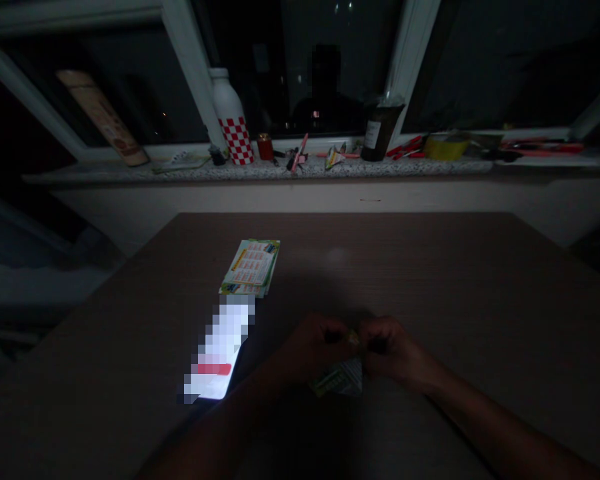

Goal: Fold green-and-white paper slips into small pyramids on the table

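Note:
Both of my hands meet over the near middle of a brown table (430, 280) in dim light. My left hand (313, 347) and my right hand (387, 347) each pinch the top edge of a small printed paper (343, 379), which hangs down between them towards the table. The paper shows green and white print and a yellowish corner between my fingertips. A lit phone (220, 350) lies screen-up just left of my left hand. Beyond the phone rests a stack of printed cards (251, 267).
A stone window sill (280, 170) runs behind the table. On it stand a white bottle with red checks (233, 117), a tilted cardboard tube (103, 117), a dark jar (377, 130), a yellow tape roll (445, 147) and several pens and small items.

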Motion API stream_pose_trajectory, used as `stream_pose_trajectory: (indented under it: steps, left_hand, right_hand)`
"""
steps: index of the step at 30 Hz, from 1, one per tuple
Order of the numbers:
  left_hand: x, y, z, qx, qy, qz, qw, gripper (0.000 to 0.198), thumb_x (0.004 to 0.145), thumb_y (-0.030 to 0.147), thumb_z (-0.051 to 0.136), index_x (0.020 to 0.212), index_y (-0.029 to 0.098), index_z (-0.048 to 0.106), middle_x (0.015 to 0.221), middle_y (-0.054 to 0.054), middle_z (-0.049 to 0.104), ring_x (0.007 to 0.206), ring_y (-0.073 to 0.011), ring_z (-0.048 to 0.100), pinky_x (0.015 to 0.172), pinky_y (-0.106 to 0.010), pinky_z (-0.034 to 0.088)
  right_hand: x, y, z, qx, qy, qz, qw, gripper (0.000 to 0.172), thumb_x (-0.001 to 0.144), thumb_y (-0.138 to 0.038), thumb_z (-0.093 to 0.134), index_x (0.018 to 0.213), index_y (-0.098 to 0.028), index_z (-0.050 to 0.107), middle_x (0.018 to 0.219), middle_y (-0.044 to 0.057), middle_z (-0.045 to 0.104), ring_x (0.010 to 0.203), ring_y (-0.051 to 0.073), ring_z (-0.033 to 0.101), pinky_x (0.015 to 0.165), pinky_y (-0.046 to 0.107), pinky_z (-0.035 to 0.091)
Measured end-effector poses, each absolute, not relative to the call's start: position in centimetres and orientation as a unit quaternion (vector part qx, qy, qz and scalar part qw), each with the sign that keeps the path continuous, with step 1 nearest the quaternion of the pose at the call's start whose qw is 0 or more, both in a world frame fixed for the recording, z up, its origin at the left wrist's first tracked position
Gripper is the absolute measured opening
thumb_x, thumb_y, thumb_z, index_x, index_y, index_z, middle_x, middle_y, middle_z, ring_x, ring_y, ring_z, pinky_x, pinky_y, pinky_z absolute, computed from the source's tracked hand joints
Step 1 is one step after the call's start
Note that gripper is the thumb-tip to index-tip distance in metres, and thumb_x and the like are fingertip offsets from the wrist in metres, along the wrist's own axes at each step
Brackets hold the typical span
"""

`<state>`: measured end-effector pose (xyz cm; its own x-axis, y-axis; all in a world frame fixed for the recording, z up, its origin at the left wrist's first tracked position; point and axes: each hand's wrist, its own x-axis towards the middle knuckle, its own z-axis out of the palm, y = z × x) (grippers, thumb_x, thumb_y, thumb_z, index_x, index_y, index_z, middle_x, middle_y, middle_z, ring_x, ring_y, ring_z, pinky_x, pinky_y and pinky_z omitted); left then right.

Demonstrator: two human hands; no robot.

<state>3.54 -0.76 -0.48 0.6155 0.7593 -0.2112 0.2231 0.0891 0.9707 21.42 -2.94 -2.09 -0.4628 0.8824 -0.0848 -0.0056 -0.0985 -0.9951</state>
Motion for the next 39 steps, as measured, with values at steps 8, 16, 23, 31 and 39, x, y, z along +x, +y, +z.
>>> stream_pose_trajectory:
  steps: [8,16,23,31,39]
  left_hand:
    - [3.73,-0.92,-0.59,0.647,0.382,0.192,0.631,0.018,0.075,0.03,0.061,0.07,0.012,0.063,0.059,0.004,0.047,0.053,-0.007,0.039,0.051,-0.02,0.029]
    - [3.68,-0.86,-0.12,0.66,0.389,0.209,0.608,0.023,0.076,0.033,0.06,0.066,0.012,0.061,0.056,0.005,0.044,0.051,-0.0068,0.036,0.05,-0.02,0.027]
    - [3.5,-0.81,-0.48,0.642,0.383,0.206,0.631,0.018,0.073,0.03,0.061,0.068,0.013,0.063,0.058,0.005,0.049,0.052,-0.0074,0.04,0.051,-0.02,0.03]
    - [3.77,-0.93,-0.73,0.659,0.393,0.219,0.602,0.02,0.075,0.031,0.061,0.069,0.012,0.064,0.056,0.004,0.046,0.051,-0.0076,0.037,0.05,-0.021,0.027]
    - [3.57,-0.87,-0.45,0.663,0.394,0.227,0.594,0.025,0.076,0.035,0.06,0.065,0.013,0.061,0.055,0.005,0.042,0.05,-0.007,0.034,0.048,-0.02,0.026]
  right_hand:
    - [21.83,-2.95,-2.3,-0.411,-0.623,0.571,0.343,0.025,0.072,-0.024,0.051,0.048,-0.017,0.05,0.044,-0.005,0.039,0.041,0.007,0.033,0.04,0.019,0.024]
    - [21.92,-2.71,-2.19,-0.411,-0.619,0.571,0.349,0.013,0.067,-0.022,0.055,0.056,-0.015,0.058,0.049,-0.004,0.045,0.045,0.008,0.039,0.045,0.02,0.031]
    - [21.83,-2.68,-2.15,-0.41,-0.611,0.585,0.342,0.023,0.07,-0.024,0.048,0.049,-0.017,0.051,0.045,-0.003,0.047,0.042,0.008,0.039,0.042,0.02,0.029]
    - [21.76,-2.81,-2.34,-0.417,-0.6,0.582,0.355,0.015,0.066,-0.022,0.054,0.053,-0.016,0.052,0.049,-0.006,0.036,0.046,0.007,0.029,0.044,0.02,0.024]
    - [21.59,-2.74,-2.13,-0.394,-0.606,0.579,0.377,0.008,0.064,-0.018,0.059,0.058,-0.016,0.055,0.055,-0.004,0.044,0.052,0.008,0.037,0.049,0.021,0.031]
